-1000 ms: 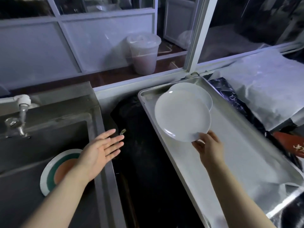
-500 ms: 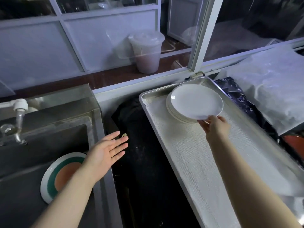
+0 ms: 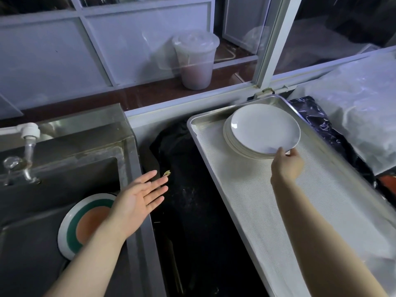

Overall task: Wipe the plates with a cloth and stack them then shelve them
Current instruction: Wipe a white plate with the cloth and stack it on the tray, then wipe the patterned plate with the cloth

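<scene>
A stack of white plates (image 3: 237, 144) sits at the far end of a long metal tray (image 3: 252, 211) lined with white mesh. The top white plate (image 3: 264, 127) lies nearly flat on the stack, shifted a little right. My right hand (image 3: 286, 162) pinches its near rim. My left hand (image 3: 139, 198) hovers open, palm up, over the sink's right edge, holding nothing. A plate with a green ring and orange centre (image 3: 85, 224) lies in the sink (image 3: 53, 181), partly hidden by my left forearm.
A tap (image 3: 27, 142) stands at the sink's back left. A dark gap (image 3: 192, 211) separates sink and tray. Behind the window rail stands a covered plastic bucket (image 3: 196, 61). Crumpled plastic sheeting (image 3: 360, 108) and a black bag (image 3: 317, 125) lie right of the tray.
My right hand carried the white plate from tilted above the tray down onto the stack at the far end. My left hand stayed open near the sink edge.
</scene>
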Available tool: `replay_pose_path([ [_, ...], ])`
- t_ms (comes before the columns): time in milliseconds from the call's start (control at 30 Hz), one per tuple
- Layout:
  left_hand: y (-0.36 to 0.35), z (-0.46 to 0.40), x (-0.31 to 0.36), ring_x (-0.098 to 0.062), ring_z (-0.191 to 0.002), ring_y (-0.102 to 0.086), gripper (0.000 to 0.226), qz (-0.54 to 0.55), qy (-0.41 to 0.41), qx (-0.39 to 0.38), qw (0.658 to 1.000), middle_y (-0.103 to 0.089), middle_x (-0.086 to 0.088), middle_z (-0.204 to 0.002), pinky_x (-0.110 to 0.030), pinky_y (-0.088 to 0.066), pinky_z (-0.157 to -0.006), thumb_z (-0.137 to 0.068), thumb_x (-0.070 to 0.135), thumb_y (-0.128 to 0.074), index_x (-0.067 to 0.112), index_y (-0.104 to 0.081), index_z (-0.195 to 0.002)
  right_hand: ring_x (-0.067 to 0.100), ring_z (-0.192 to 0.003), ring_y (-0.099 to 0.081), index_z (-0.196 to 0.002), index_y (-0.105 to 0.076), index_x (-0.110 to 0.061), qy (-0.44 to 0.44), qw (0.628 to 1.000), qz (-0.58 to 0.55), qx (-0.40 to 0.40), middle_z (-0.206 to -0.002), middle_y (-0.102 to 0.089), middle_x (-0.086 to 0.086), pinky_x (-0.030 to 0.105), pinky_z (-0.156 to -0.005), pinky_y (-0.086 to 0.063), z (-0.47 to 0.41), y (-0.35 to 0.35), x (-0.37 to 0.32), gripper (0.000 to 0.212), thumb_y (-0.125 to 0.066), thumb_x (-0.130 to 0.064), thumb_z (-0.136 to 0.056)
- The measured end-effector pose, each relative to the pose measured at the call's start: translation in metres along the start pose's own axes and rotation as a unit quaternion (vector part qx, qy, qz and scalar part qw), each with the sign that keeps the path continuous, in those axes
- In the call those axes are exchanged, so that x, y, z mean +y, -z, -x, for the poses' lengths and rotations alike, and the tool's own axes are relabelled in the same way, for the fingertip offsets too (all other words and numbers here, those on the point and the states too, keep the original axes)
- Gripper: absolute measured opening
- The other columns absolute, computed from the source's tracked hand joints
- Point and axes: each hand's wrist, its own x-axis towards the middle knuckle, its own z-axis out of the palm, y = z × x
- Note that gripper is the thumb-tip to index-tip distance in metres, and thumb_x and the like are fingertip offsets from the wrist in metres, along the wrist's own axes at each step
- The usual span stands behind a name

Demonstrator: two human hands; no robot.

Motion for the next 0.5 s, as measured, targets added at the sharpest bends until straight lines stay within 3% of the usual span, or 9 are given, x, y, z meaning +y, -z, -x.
replay_pose_path([
  [167, 0.005, 0.006, 0.0, -0.023, -0.105, -0.069, 0.036, 0.007, 0.0, 0.001, 1.0, -0.07, -0.008, -0.118, -0.041, -0.047, -0.09, -0.099, 0.009, -0.038, 0.021, -0.057, -0.127, 0.024, -0.068, -0.047, -0.084, -0.059, -0.01, -0.009, 0.999, 0.041, -0.019, -0.071, -0.05, 0.007, 0.031, -0.061, -0.037, 0.005, 0.0, 0.007, 0.019, -0.049, -0.024, -0.093],
  [233, 0.008, 0.011, 0.0, -0.023, -0.104, -0.069, 0.036, 0.009, -0.001, 0.003, 1.0, -0.07, -0.008, -0.118, -0.04, -0.048, -0.09, -0.099, 0.009, -0.038, 0.02, -0.057, -0.127, 0.023, -0.067, -0.044, -0.069, -0.051, -0.011, -0.06, 0.997, 0.018, -0.04, -0.066, -0.047, 0.007, 0.033, -0.061, -0.035, 0.009, 0.002, 0.007, 0.029, -0.047, -0.027, -0.092],
  [333, 0.014, 0.02, 0.001, -0.021, -0.102, -0.07, 0.035, 0.017, -0.012, 0.015, 1.0, -0.071, -0.007, -0.115, -0.039, -0.048, -0.088, -0.099, 0.008, -0.037, 0.021, -0.058, -0.124, 0.02, -0.059, -0.047, -0.071, -0.048, -0.002, -0.164, 0.978, -0.083, -0.1, -0.071, -0.05, 0.005, 0.028, -0.055, -0.036, 0.033, 0.01, 0.007, 0.033, -0.049, -0.028, -0.092],
  [400, 0.021, 0.029, 0.003, -0.021, -0.102, -0.07, 0.036, 0.025, -0.025, 0.025, 0.999, -0.072, -0.007, -0.114, -0.037, -0.049, -0.087, -0.099, 0.007, -0.036, 0.02, -0.059, -0.122, 0.016, -0.063, -0.058, -0.079, -0.06, -0.008, -0.196, 0.959, -0.126, -0.161, -0.081, -0.063, 0.003, 0.025, -0.057, -0.044, 0.06, 0.019, 0.009, 0.027, -0.051, -0.027, -0.094],
  [500, 0.037, 0.044, 0.007, -0.022, -0.103, -0.069, 0.036, 0.041, -0.039, 0.036, 0.998, -0.072, -0.006, -0.113, -0.035, -0.048, -0.085, -0.098, 0.006, -0.036, 0.019, -0.06, -0.122, 0.02, -0.076, -0.065, -0.098, -0.067, -0.011, -0.214, 0.903, -0.18, -0.325, -0.093, -0.071, 0.005, 0.028, -0.067, -0.048, 0.106, 0.036, 0.009, 0.025, -0.049, -0.029, -0.098],
])
